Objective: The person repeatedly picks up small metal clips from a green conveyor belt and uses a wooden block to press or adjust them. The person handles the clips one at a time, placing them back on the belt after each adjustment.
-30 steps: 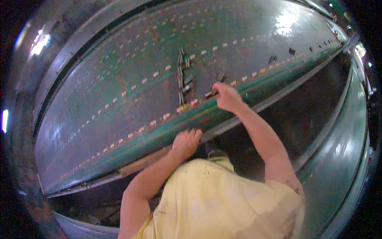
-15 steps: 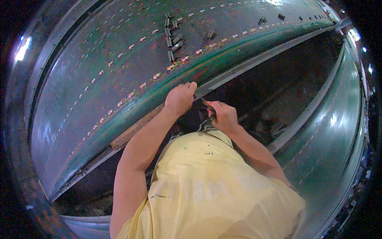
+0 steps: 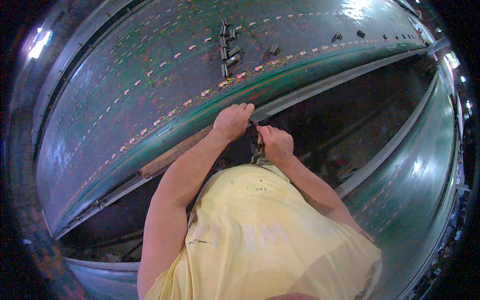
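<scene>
Just off the near edge of a long green table [image 3: 165, 95], my two hands are close together in front of my body. My left hand [image 3: 234, 121] is closed, fingers curled down over a small dark piece [image 3: 254, 124] that shows between the hands. To its right and slightly nearer me, my right hand [image 3: 276, 145] is closed too, thumb and fingertips pinched beside that piece. Most of what they hold is hidden by the fingers, and its kind cannot be told.
Several small dark metal blocks [image 3: 224, 54] lie in a line on the table, with more [image 3: 361, 34] farther right. Rows of small pink and yellow printed marks [image 3: 205, 93] run along it. A wooden strip [image 3: 167, 159] lies by its rail. Another green table [image 3: 400, 200] stands to the right.
My right hand has moved slightly up and left, and the dark, mottled thing showing in it before is now mostly covered. The view has shifted a little; my left hand stays closed.
</scene>
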### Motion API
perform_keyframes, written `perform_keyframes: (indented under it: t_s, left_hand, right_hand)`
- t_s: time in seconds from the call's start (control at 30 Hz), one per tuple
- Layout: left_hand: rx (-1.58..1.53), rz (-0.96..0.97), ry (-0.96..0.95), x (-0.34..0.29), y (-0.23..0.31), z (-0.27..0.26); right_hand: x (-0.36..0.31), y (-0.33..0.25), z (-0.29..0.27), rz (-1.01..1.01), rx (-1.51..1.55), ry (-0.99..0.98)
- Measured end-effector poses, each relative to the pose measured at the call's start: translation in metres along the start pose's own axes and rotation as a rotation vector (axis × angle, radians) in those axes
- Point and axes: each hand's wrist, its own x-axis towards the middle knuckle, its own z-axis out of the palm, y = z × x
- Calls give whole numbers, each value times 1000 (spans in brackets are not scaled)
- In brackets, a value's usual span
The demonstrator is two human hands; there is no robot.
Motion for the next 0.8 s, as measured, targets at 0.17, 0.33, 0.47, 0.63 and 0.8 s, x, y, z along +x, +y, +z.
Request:
perform_keyframes:
  t_s: [0.17,0.33,0.47,0.63,0.8]
  left_hand:
    - [28,-13,-24,0,1,-2]
    - [14,-1,-6,-3,4,-7]
    - [-8,-10,2,0,3,-4]
    - [-27,3,21,0,2,-3]
    - [-23,4,-4,1,2,-3]
  right_hand:
    - [-1,-2,2,8,-9,-14]
    - [-2,-5,12,34,-17,-40]
    - [-7,-9,28,200,52,55]
    - [-20,-6,52,368,89,-38]
    - [-24,2,60,343,307,-8]
